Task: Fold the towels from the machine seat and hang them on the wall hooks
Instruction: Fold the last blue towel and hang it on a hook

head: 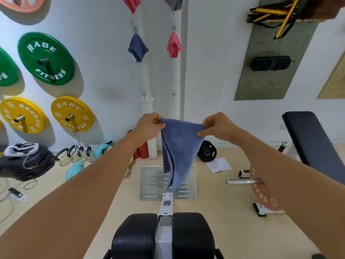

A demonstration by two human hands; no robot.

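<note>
Your left hand (pixel 149 126) pinches the upper left corner of the blue towel (pixel 179 148) between thumb and curled fingers. Your right hand (pixel 218 126) pinches the upper right corner the same way, thumb below, fingers curled over the top edge. The towel's top edge runs taut between the two hands. The cloth hangs down from your fingers in doubled layers, narrowing to a point at the bottom, and touches nothing else.

The towel hangs in front of the slotted metal footplate (pixel 149 184) of the machine. Two black pads (pixel 136 236) of the machine sit nearest you, on either side of a white rail (pixel 166 204).

On the wall ahead, a dark blue towel (pixel 137 47) and a pink towel (pixel 174 45) hang from small hooks. A second pink towel (pixel 131 3) and a grey towel (pixel 174 2) hang higher, cut by the frame edge. Two bare hooks (pixel 144 95) sit on the wall just above your hands.

Green weight plates (pixel 46 58) and yellow weight plates (pixel 71 114) are mounted on the wall to the left. A black bench (pixel 313 143) stands to the right.
</note>
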